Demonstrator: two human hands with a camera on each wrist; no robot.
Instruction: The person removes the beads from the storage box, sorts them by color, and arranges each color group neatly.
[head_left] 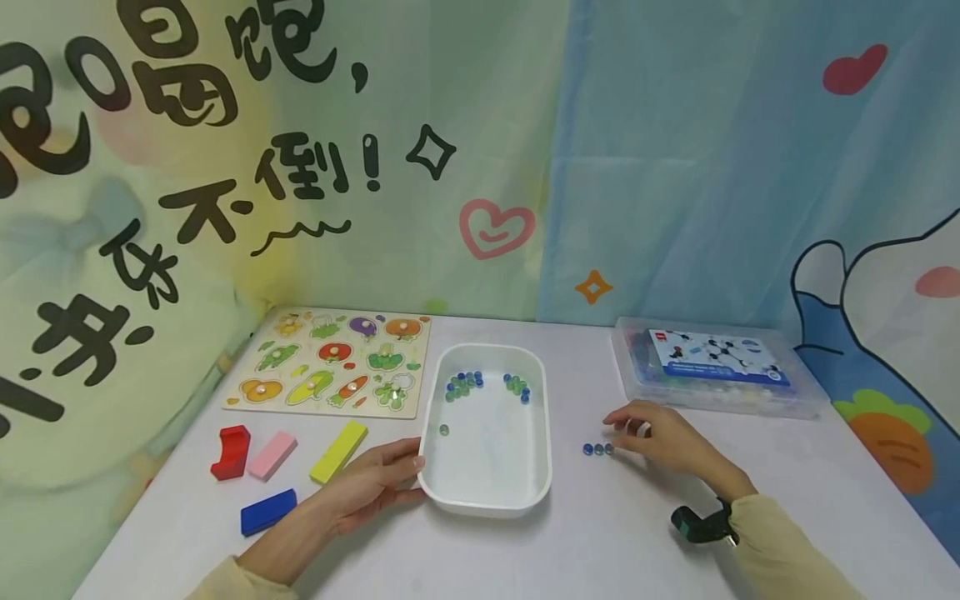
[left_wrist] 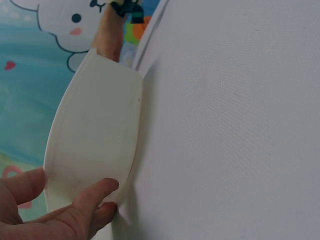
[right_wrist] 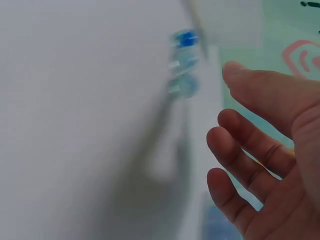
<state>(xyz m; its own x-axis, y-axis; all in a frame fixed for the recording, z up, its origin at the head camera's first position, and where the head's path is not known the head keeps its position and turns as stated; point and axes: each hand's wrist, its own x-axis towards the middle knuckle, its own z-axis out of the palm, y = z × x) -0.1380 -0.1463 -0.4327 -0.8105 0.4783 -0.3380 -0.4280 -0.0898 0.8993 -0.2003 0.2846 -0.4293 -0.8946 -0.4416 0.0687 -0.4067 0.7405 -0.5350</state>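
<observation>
A white plastic tray stands on the table with blue and green glass marbles clustered in its far left corner. More marbles lie in the far right corner, and a single greenish marble sits by the left wall. My left hand holds the tray's near left side, thumb at the rim and fingers against the outer wall. To the tray's right, three marbles form a short row. Beside them hovers my right hand, its fingers loosely bent and holding nothing.
A wooden vegetable puzzle board lies behind on the left. Nearer are a red arch block, a pink block, a yellow block and a blue block. A clear plastic case lies at the back right, before a printed curtain.
</observation>
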